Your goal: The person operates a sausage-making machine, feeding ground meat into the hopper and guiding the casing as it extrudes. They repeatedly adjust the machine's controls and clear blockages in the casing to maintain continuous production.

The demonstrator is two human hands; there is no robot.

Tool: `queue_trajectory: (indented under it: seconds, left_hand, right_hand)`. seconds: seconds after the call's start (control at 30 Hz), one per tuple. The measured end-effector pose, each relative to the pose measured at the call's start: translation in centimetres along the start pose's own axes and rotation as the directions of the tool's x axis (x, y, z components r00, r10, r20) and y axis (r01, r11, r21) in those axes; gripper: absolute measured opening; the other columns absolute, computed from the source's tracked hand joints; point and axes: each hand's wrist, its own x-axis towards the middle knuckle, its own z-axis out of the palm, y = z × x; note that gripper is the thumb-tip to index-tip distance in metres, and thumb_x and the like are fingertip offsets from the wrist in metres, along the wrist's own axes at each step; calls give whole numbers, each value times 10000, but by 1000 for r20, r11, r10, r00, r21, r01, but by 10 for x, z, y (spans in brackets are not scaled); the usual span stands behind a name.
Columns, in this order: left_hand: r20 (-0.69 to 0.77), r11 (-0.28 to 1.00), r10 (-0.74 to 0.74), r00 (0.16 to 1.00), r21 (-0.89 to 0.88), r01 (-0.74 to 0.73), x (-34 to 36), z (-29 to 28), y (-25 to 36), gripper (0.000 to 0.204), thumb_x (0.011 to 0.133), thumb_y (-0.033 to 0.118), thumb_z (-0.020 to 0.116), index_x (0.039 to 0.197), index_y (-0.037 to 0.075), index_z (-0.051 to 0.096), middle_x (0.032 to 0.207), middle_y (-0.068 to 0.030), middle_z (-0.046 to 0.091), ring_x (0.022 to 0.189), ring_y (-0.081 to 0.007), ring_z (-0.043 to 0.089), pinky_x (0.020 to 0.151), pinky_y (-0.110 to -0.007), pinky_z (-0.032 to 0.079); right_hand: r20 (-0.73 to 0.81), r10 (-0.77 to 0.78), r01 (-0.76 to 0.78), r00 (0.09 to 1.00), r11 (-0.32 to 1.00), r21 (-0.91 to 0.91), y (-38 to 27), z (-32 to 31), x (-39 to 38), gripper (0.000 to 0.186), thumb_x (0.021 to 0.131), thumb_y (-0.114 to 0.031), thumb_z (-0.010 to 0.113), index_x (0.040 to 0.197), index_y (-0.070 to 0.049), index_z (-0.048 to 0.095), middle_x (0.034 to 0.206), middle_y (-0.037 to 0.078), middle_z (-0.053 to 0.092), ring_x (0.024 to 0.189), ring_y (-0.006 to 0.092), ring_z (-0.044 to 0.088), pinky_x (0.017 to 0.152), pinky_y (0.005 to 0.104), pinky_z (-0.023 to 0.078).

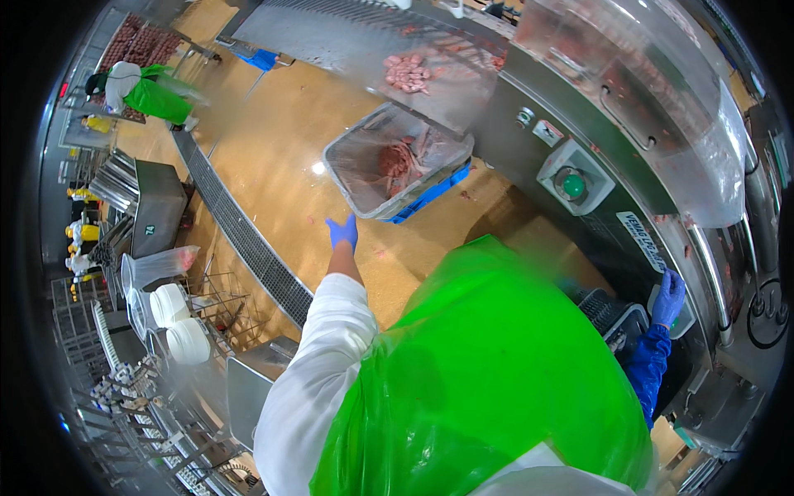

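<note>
My left hand (341, 233), in a thin purple-blue glove, reaches forward with fingers spread and holds nothing. Just beyond it stands a grey tub (354, 186) lined with clear plastic; I cannot tell if the fingertips touch its rim. Reddish ground meat and pale strips (400, 164) lie inside the tub, which rests on a blue base (430, 195). On the right, my gloved right hand (668, 299), below a blue sleeve, is at a grey control box (683, 321) on the machine's side. Its fingers are extended, and nothing shows in them.
A steel machine (571, 107) with a green button (572, 185) fills the right side. Pink meat pieces (407, 73) lie on its chute above the tub. A floor drain grate (236, 219) crosses the left. Farther back, a person in a green apron (157, 95) bends beside meat racks.
</note>
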Motion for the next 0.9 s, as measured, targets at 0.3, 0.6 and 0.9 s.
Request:
queue_trajectory:
  seconds: [0.3, 0.6, 0.9]
  left_hand:
    - [184, 999, 9, 983, 33, -15, -23, -10, -46, 768, 918, 346, 649, 1533, 53, 293, 1171, -137, 641, 882, -164, 596, 680, -349, 505]
    - [46, 992, 84, 995, 86, -88, -79, -37, 44, 725, 952, 395, 576, 1556, 126, 278, 1446, -121, 498, 1072, -254, 562, 649, -411, 498]
    - [307, 962, 16, 952, 255, -99, -136, -7, 68, 688, 943, 408, 621, 1521, 146, 358, 1472, -95, 471, 1153, -265, 549, 710, -453, 508]
  right_hand:
    - [-43, -166, 131, 985, 889, -439, -4, -1, 33, 418, 818, -288, 744, 1157, -50, 684, 1187, 190, 651, 1072, 381, 615, 945, 457, 480]
    - [43, -114, 121, 993, 963, -241, 26, 28, 129, 1129, 712, -677, 722, 1515, -5, 300, 1509, 268, 352, 1411, 434, 322, 1168, 511, 270]
    - [405, -387, 375, 828, 920, 113, -20, 84, 146, 509, 835, -397, 618, 1252, -107, 587, 1236, 217, 573, 1132, 429, 545, 968, 503, 442]
